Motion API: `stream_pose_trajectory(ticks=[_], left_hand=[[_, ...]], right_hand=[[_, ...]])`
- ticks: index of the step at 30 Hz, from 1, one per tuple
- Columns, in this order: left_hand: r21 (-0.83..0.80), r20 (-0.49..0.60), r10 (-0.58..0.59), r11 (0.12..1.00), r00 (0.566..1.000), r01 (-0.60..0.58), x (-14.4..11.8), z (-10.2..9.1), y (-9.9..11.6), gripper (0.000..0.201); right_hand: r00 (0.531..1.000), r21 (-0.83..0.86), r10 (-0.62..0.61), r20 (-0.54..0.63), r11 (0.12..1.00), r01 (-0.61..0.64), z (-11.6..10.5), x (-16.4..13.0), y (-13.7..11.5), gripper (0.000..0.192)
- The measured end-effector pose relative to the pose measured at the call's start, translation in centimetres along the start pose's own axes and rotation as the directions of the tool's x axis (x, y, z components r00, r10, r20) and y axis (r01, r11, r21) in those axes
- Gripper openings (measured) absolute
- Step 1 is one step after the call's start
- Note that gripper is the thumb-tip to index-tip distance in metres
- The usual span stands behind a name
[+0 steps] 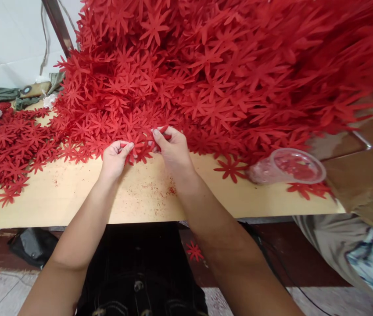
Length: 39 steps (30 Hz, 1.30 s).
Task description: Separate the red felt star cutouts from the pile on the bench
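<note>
My left hand point(116, 158) is closed in a pinch on the petals of a red flower cutout point(139, 147) at the front edge of the heap. A little to the right, my right hand point(173, 147) pinches red petals between thumb and fingers. Whether both hands grip the same flower is hard to make out against the red behind. The big heap of red flower cutouts point(153, 83), each with several long petals, rises just beyond both hands.
A clear plastic tub point(300, 166) lies tipped on the right of the table point(81, 193), near a loose flower point(231, 169). A smaller pile of flowers point(18, 145) spreads left. Cardboard point(367, 162) stands at right. Another flower point(194, 251) lies below the table edge.
</note>
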<state>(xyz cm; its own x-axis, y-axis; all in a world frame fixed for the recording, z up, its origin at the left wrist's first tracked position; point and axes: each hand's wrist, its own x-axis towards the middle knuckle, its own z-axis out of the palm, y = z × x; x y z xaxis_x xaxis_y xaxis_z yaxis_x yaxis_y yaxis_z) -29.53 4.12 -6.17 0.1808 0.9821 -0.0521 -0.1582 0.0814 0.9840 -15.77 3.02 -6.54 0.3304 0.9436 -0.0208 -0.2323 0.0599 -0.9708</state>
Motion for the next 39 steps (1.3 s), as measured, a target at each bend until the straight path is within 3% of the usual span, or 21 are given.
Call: stream_pose_trajectory(ticks=[5, 10, 16, 21, 24, 27, 33, 39], left_hand=[[0.048, -0.027, 0.075, 0.996, 0.997, -0.074, -0.2, 0.0, -0.2, 0.041], [0.041, 0.006, 0.074, 0.996, 0.997, -0.074, -0.4, -0.1, -0.4, 0.045], [-0.114, 0.077, 0.038, 0.993, 0.996, -0.029, -0.2, -0.1, -0.2, 0.036], [-0.107, 0.073, 0.026, 0.994, 0.997, -0.018, 0.0, -0.1, -0.2, 0.032], [-0.045, 0.028, 0.010, 0.999, 1.000, -0.009, 0.0, 0.0, -0.2, 0.029], [-0.004, 0.028, 0.012, 1.000, 1.000, -0.012, 0.0, 0.0, -0.2, 0.033], [0.036, 0.008, 0.054, 0.998, 0.998, -0.055, -0.1, -0.1, -0.4, 0.039], [0.061, -0.070, 0.044, 0.997, 0.997, -0.040, 0.0, 0.0, -0.5, 0.045]], right_hand=[[0.986, 0.055, 0.011, 0.168, 0.998, -0.020, 0.5, -0.8, -0.2, 0.052], [0.949, 0.002, 0.100, 0.300, 0.994, -0.106, 1.1, -1.7, -0.6, 0.043], [0.991, -0.009, 0.030, 0.129, 1.000, -0.029, 0.5, -0.9, -0.3, 0.021], [0.997, 0.050, -0.013, -0.079, 0.999, 0.017, -0.4, 0.4, 0.2, 0.037], [0.993, 0.045, -0.011, -0.119, 0.999, 0.017, -0.7, 0.9, 0.6, 0.048], [0.998, 0.025, 0.028, -0.058, 0.999, -0.027, -0.9, 1.0, 0.7, 0.054], [0.981, 0.074, 0.042, 0.192, 0.996, -0.057, -0.9, 0.1, 0.1, 0.044], [0.972, 0.147, 0.021, 0.233, 0.987, -0.057, -0.8, -0.5, -0.3, 0.041]])
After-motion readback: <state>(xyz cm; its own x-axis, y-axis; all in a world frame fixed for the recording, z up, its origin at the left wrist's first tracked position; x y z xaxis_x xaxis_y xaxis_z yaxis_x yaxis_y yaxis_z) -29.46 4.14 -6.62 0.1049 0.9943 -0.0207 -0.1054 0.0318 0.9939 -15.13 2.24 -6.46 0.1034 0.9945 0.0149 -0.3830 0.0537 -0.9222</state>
